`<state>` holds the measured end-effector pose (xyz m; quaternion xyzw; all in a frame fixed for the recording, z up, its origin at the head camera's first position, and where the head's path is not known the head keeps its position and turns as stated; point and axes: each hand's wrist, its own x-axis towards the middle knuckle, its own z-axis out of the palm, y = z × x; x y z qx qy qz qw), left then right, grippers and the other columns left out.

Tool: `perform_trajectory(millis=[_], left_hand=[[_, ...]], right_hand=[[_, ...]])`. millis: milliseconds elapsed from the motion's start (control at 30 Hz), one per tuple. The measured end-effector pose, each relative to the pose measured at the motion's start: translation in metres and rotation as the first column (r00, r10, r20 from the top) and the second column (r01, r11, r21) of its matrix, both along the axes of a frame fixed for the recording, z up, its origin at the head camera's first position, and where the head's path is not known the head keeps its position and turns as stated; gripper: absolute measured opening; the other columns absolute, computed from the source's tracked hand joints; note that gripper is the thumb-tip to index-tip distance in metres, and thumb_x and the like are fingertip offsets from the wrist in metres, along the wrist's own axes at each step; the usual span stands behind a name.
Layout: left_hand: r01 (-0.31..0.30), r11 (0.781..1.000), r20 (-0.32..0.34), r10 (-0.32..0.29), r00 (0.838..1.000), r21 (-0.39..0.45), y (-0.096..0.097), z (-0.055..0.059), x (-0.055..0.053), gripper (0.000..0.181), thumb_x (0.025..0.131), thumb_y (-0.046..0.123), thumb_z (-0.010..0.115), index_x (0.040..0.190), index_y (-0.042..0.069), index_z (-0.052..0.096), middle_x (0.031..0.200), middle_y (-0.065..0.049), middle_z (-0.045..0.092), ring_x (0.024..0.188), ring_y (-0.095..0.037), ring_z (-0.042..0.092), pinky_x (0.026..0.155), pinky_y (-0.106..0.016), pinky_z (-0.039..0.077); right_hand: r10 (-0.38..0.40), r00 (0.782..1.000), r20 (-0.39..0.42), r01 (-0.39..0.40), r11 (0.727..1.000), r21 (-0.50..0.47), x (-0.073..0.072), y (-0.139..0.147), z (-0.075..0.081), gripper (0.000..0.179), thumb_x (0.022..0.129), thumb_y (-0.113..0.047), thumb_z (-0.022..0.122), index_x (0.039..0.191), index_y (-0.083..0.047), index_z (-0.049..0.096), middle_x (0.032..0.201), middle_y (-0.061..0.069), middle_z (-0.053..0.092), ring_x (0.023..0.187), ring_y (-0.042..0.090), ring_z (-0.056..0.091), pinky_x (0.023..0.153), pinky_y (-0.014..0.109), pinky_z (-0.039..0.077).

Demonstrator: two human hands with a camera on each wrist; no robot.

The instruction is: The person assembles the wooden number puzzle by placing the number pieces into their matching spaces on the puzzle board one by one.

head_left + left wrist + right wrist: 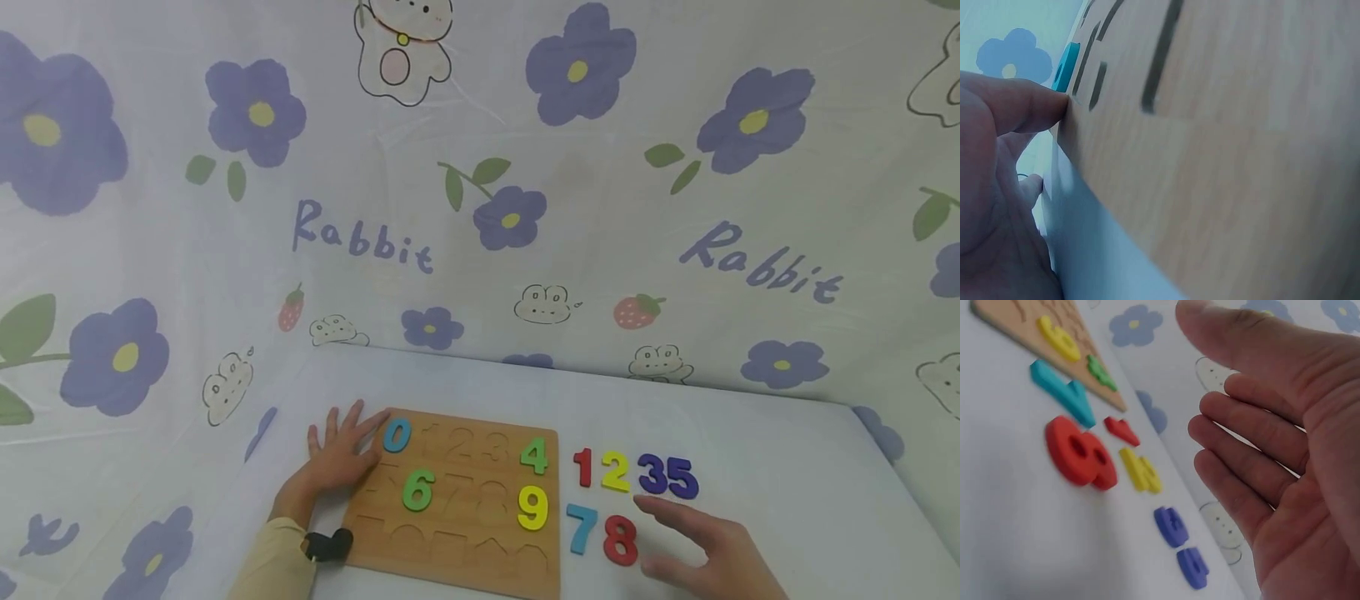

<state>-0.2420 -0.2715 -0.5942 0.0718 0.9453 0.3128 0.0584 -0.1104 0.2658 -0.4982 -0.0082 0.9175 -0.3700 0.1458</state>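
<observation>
Six loose foam numbers lie on the worktop (787, 467) just right of the wooden puzzle board (457, 521). My right hand (712, 554) hovers with a wide, empty grip, fingers straight; the red 8 (620, 540) sits just beside its fingertips at nine o'clock, upright, the purple 5 (682, 478) at twelve. My left hand (341, 454), fingers spread flat, presses the board's left edge, well apart from them.

Number puzzle board (457, 533) lies on the counter (787, 500) — loose numerals 1, 2, 3, 5, 7, 8 sit right of it.
</observation>
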Motion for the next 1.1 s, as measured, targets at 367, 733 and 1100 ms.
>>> perform_trajectory(millis=[367, 733, 1100], left_hand=[[0.0, 1.0, 0.009, 0.0, 1.0, 0.002, 0.001, 0.004, 0.001, 0.067, 0.104, 0.029, 0.059, 0.169, 0.027, 0.044, 0.182, -0.027, 0.01, 0.164, -0.063, -0.013, 0.12, -0.084, -0.019], [-0.005, 1.0, -0.012, 0.005, 1.0, -0.007, 0.001, 0.001, 0.001, 0.066, 0.103, 0.027, 0.059, 0.168, 0.025, 0.045, 0.182, -0.028, 0.013, 0.163, -0.063, -0.011, 0.12, -0.085, -0.018], [-0.005, 1.0, -0.026, 0.005, 1.0, -0.007, 0.003, 0.004, 0.003, 0.065, 0.104, 0.028, 0.059, 0.168, 0.025, 0.046, 0.181, -0.028, 0.014, 0.163, -0.063, -0.009, 0.12, -0.084, -0.018]], right_hand=[[-0.052, 0.997, 0.065, 0.052, 0.999, 0.006, 0.0, -0.002, -0.023, 0.077, 0.085, -0.049, 0.092, 0.154, -0.025, 0.065, 0.153, 0.003, 0.069, 0.147, 0.043, 0.058, 0.112, 0.071, 0.051], [-0.049, 0.998, -0.048, 0.052, 0.998, 0.047, -0.009, -0.011, -0.05, 0.071, 0.079, -0.039, 0.098, 0.144, -0.023, 0.073, 0.139, -0.006, 0.077, 0.137, 0.03, 0.068, 0.111, 0.06, 0.057], [-0.078, 0.991, -0.111, 0.089, 0.992, 0.092, -0.008, -0.02, -0.057, 0.065, 0.079, -0.029, 0.099, 0.139, -0.023, 0.077, 0.132, -0.008, 0.078, 0.13, 0.027, 0.07, 0.11, 0.059, 0.058]])
